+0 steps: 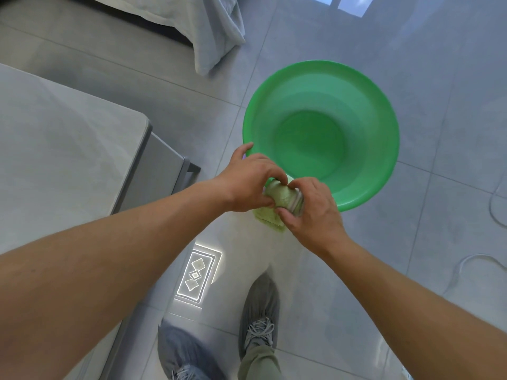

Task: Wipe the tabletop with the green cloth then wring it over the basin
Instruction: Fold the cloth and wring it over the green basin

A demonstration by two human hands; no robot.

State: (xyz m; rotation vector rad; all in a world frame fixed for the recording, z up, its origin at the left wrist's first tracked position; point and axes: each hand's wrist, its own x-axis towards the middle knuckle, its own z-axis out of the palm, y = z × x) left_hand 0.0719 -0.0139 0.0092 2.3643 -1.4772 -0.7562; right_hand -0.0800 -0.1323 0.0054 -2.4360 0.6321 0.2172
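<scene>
A light green cloth (281, 200) is rolled into a thick twist between both hands, with a loose end hanging below them. My left hand (247, 182) grips its left part and my right hand (312, 212) grips its right part. Both hands are just at the near rim of a bright green basin (321, 133) that stands on the tiled floor. The basin looks empty inside. The grey tabletop (60, 149) lies to the left, its corner near my left forearm.
A bed with grey sheets (208, 26) stands at the top left. White cables (493, 204) curl on the floor at the right. My two grey shoes (258, 319) are on the pale tiles below the hands.
</scene>
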